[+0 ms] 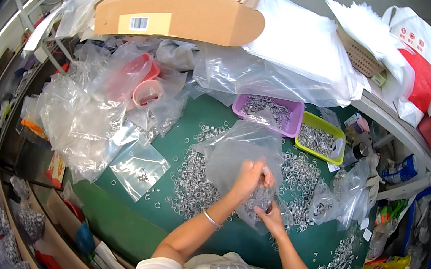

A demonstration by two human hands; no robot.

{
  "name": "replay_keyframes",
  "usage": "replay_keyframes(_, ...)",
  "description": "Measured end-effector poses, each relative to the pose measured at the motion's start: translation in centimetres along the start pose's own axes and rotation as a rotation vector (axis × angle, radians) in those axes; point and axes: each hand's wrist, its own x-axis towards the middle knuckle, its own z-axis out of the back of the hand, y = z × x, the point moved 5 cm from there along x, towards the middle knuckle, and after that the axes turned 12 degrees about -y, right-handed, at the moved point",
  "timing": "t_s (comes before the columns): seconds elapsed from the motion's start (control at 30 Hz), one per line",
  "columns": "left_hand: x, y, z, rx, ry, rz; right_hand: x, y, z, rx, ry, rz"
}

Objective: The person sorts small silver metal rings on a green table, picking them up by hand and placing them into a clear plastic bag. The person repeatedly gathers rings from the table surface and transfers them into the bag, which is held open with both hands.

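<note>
A large clear plastic bag [240,152] lies across the middle of the green table, with small silver metal rings bunched in its lower part. My left hand [251,180] is closed around the gathered plastic above that bulge. Lower and to the right, my right hand [271,221] grips the side of the bag with thumb and fingers. Loose rings [191,184] are heaped to the left of the bag. Another heap of rings [300,178] spreads to its right. Which rings are inside the bag and which lie under it is partly hidden.
Behind the bag stand a purple bin [294,118] and a yellow-green bin [340,135], both with metal parts. Crumpled plastic bags [75,124] cover the table's left. A flat zip bag [134,175] holds a few rings. Above, a shelf carries a cardboard box [188,19].
</note>
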Motion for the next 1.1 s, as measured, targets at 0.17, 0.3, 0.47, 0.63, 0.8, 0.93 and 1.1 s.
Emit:
replay_keyframes(0.17, 2.0, -2.6, -1.2, 0.014, 0.02, -0.056, 0.3, 3.9, 0.0, -0.407, -0.346, 0.296)
replay_keyframes(0.3, 5.7, -5.6, -2.2, 0.048, -0.009, -0.17, 2.5, 7.6, 1.0, -0.387, -0.294, 0.2)
replay_keyframes(0.47, 7.2, -8.3, -1.2, -0.015, -0.112, -0.245, 0.0, 10.4, 1.0, -0.204, -0.371, 0.339)
replay_keyframes(0.63, 7.0, -8.7, -1.8, -0.08, -0.11, -0.188, 0.4, 8.1, -0.1, -0.411, -0.05, 0.127)
replay_keyframes(0.8, 7.4, -9.5, -1.4, -0.114, -0.114, -0.198, -1.0, 9.4, -1.0, 0.619, 0.324, -0.515)
replay_keyframes(0.93, 7.9, -9.7, -1.8, -0.125, -0.099, -0.186, -0.1, 6.9, -2.8, 0.575, 0.197, -0.411)
replay_keyframes(1.1, 8.2, -11.3, -2.3, -0.062, -0.072, -0.199, 1.7, 11.6, 1.0, 0.393, -0.049, -0.053)
